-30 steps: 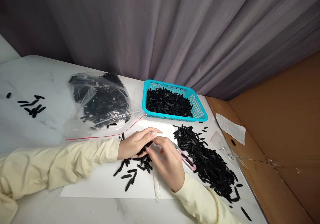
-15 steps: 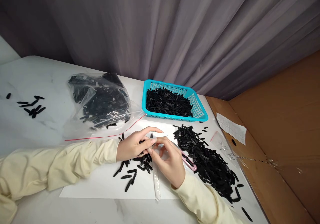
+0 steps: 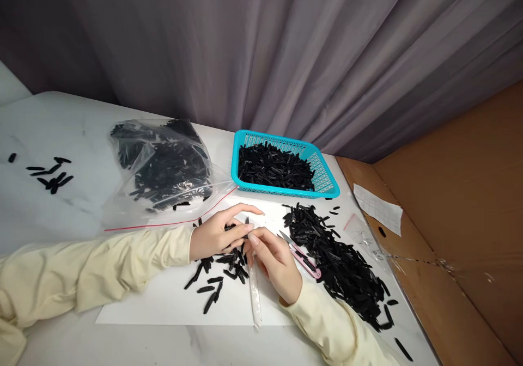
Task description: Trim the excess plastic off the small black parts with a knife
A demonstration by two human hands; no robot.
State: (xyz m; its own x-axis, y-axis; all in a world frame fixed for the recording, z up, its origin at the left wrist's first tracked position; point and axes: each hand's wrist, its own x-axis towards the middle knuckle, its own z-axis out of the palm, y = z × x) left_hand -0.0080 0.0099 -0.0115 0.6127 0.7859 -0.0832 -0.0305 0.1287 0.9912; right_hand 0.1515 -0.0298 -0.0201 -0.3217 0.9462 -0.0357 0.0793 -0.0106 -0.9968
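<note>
Black strip [image 3: 247,220] at the hands, grip partly hidden

Strip's tip pokes up by the left thumb, above the sheet [image 3: 163,309]. Left hand [image 3: 214,241]: thumb bent in against the strip, index stretched out clear of it, more black between the fingers. Right hand [image 3: 280,262]: thumb and index drawn close together right at the left thumb; can't tell if they've got the strip's other end or nothing.

Just below: loose strips [image 3: 210,300] on the sheet, plus a clear sleeve [image 3: 255,300] running down from under the right fingers. Scissors [image 3: 304,260] beside the right hand, blades apart, against the pile [image 3: 347,273].

Farther out: blue basket [image 3: 286,193] of strips, zip bag [image 3: 171,164] of the same, a few more [image 3: 54,182] far left on the worktop [image 3: 155,347].

Risks, my read: small pinch, so the strip could slip and get lost among the loose ones. If it's brittle, two-sided pressure could snap it. Right wrist swinging outward could catch the blades or spread the pile.
</note>
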